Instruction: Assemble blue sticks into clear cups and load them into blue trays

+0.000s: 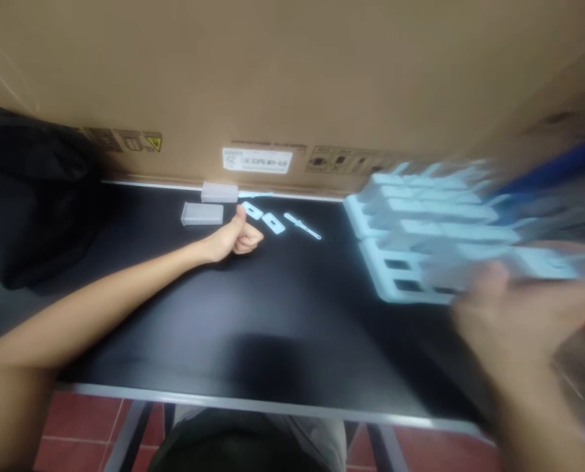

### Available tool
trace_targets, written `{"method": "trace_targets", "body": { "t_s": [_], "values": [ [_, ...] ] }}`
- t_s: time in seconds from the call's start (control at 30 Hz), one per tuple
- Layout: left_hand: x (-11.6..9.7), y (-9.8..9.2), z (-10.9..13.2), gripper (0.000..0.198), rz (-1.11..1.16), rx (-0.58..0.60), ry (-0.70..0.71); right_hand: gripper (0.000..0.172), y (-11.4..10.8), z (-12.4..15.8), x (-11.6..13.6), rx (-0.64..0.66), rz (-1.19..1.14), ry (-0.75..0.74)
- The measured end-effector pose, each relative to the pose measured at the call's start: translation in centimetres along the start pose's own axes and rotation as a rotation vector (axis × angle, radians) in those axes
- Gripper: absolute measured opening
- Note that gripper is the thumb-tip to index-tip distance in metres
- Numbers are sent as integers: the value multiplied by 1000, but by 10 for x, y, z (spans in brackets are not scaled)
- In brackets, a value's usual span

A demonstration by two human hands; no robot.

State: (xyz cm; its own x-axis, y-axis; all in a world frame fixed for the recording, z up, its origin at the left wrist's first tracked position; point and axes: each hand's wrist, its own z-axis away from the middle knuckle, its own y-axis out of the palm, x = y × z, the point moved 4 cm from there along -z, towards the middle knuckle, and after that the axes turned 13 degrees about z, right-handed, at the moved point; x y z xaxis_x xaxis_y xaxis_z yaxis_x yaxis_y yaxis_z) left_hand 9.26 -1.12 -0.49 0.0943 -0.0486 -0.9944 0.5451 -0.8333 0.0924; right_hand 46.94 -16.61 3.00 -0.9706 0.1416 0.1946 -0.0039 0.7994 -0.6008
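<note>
My left hand [234, 238] rests far out on the black table [282, 314], fingers curled into a loose fist with the thumb up; nothing shows in it. Just beyond it lie two small white cassettes [263, 217] and a thin white stick [302, 225]. Left of the hand sit two clear plastic boxes [202, 214]. My right hand [519, 321] is smeared by motion at the right, against the near edge of a white compartmented rack [420, 229]. Its fingers cannot be made out.
A large brown cardboard box [292, 85] with a white label [257, 160] stands along the table's back edge. A black bag [31, 196] lies at the left. Something blue [558, 164] shows behind the rack. Red floor tiles [86, 432] lie below the table's front edge.
</note>
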Motion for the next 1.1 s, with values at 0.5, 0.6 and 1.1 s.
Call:
{"method": "trace_targets", "body": {
  "t_s": [0.5,0.6,1.1],
  "values": [
    [-2,-2,2,27,-332,-100,127,104,20,11,0,-19,431,37],
    [-1,-2,3,30,-366,-112,116,106,20,12,-17,-135,478,152],
    [-6,0,3,30,-477,-129,102,42,21,16,0,-150,351,-50]
  ]
}}
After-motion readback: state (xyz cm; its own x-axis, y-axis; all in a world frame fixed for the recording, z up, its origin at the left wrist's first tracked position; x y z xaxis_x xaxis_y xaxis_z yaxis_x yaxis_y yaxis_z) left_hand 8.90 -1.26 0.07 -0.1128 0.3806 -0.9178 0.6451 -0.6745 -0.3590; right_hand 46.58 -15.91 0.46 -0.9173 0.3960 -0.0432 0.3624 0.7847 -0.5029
